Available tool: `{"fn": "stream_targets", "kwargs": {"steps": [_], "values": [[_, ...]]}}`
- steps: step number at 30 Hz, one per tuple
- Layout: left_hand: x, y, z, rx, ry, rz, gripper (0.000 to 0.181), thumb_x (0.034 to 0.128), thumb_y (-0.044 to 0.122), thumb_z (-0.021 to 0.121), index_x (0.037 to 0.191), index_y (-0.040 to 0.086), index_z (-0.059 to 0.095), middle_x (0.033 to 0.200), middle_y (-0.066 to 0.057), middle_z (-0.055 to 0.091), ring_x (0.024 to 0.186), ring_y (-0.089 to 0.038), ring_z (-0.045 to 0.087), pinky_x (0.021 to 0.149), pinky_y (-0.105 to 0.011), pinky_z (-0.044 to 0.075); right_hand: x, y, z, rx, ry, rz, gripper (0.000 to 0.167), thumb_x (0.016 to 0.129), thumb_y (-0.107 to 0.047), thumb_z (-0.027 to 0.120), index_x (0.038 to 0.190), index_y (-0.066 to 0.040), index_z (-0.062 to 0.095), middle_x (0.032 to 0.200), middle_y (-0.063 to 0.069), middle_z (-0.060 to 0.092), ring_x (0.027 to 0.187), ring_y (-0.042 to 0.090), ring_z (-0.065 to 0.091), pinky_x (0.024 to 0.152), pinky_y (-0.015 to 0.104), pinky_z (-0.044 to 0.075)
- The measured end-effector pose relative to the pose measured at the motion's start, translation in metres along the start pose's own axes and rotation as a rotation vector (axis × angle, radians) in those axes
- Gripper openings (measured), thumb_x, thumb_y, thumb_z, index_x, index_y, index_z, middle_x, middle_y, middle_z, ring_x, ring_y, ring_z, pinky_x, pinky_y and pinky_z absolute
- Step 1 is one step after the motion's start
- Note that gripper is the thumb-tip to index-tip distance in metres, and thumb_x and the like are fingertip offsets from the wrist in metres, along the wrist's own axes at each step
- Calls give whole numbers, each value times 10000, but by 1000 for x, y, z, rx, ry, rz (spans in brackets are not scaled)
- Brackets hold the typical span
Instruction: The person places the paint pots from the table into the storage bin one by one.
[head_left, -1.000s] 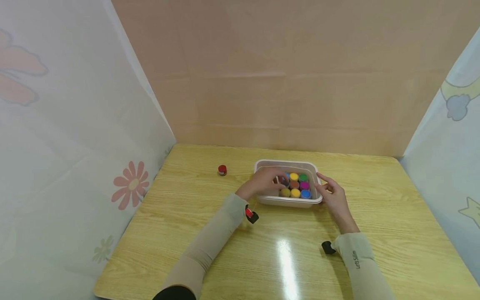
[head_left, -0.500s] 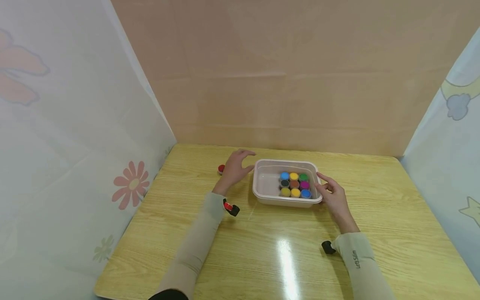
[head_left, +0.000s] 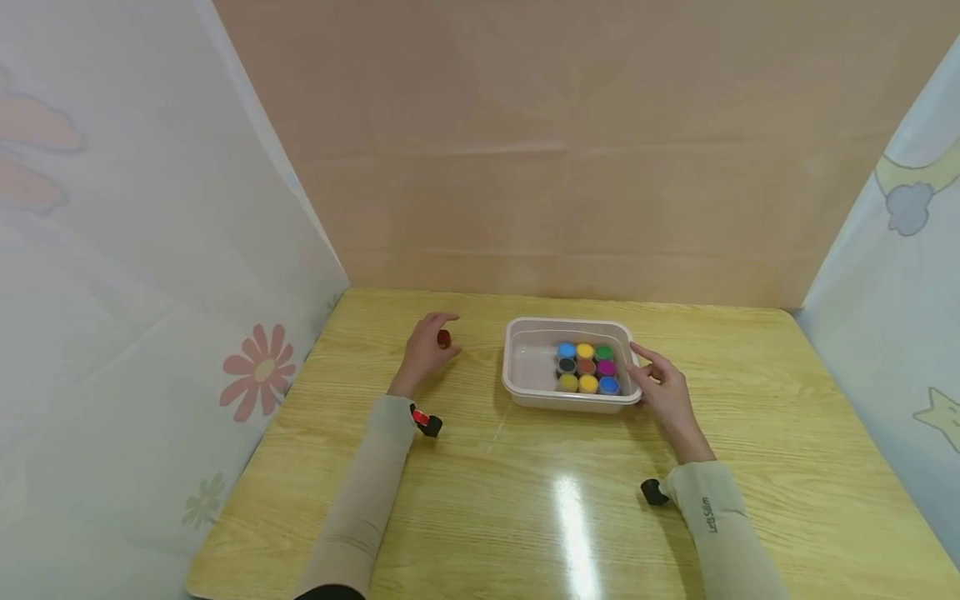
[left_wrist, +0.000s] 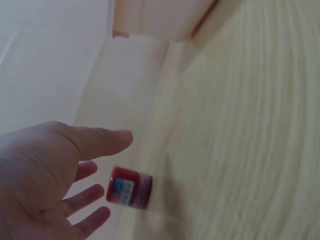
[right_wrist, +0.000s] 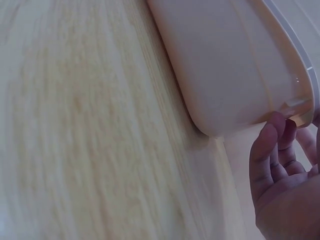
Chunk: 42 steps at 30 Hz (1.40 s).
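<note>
My left hand [head_left: 424, 353] is around a small red paint pot [head_left: 444, 339], its thumb and fingers spread apart on either side. In the left wrist view that pot [left_wrist: 129, 187] has a label on its side and a gap shows between it and the fingers. A pale pink plastic box [head_left: 528, 379] stands on the table, with my right hand [head_left: 666, 397] pinching its right rim. Inside the box, pots with blue, yellow, green, black, brown, purple and olive lids [head_left: 586, 367] stand in rows against the right end.
The wooden table [head_left: 480, 500] has a bright light reflection near its front. A brown backdrop [head_left: 555, 167] rises behind it, and pale patterned sheets [head_left: 150, 250] hang at both sides.
My left hand has left the box's inside and moved left to the red pot. A reddish-brown pot it covered in the box is now fully visible. The right hand has kept its place at the rim.
</note>
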<state>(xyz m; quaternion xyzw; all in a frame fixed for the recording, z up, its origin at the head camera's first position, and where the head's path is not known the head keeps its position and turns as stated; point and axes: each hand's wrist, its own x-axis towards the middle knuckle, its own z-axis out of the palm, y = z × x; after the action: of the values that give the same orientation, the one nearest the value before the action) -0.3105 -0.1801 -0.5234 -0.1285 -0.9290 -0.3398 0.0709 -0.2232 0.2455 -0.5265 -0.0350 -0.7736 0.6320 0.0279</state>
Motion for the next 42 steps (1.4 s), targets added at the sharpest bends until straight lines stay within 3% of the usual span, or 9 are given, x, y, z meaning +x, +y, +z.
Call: {"fn": "stream_targets", "kwargs": {"steps": [6,12,25,30,35,42], "values": [[-1,-14,1,-7,-63,-72,626,912,145,803,1479,109,541,1480,-157,522,1297,-361,552,1068,-529,498,1,-3,1,3,1,2,558,1037,-222,649,1536,-44,472,789,-55,571,564,46,560,508,231,537],[-2,-17,2,-5,-73,-110,586,907,103,780,1450,82,560,1413,-190,568,1262,-362,589,1055,-528,504,0,-4,2,-2,4,-10,552,1039,-241,647,1528,-43,485,795,-48,560,568,43,548,517,223,533],[0,-14,5,98,-87,-58,409,948,73,740,1344,48,641,1303,-214,661,1218,-374,623,1050,-510,513,-1,-2,2,-28,15,1,563,1037,-268,651,1536,-69,485,787,-101,548,614,41,548,535,221,540],[1,-12,5,95,-91,-75,399,947,84,747,1333,59,649,1297,-206,664,1215,-372,624,1052,-510,511,-1,-1,1,-18,20,10,571,1033,-264,658,1542,-78,480,790,-99,551,605,44,546,533,225,538],[2,-11,7,88,-72,-50,390,945,122,759,1318,63,658,1272,-193,677,1173,-355,651,1015,-495,539,-1,1,1,-5,16,16,572,1033,-254,657,1546,-80,475,796,-94,554,603,47,549,530,226,538],[2,6,8,10,-42,-30,358,959,163,753,1290,64,661,1219,-149,689,1080,-297,669,956,-439,568,2,2,0,34,4,31,558,1039,-182,640,1543,-33,455,788,-80,563,604,56,550,523,233,539]]}}
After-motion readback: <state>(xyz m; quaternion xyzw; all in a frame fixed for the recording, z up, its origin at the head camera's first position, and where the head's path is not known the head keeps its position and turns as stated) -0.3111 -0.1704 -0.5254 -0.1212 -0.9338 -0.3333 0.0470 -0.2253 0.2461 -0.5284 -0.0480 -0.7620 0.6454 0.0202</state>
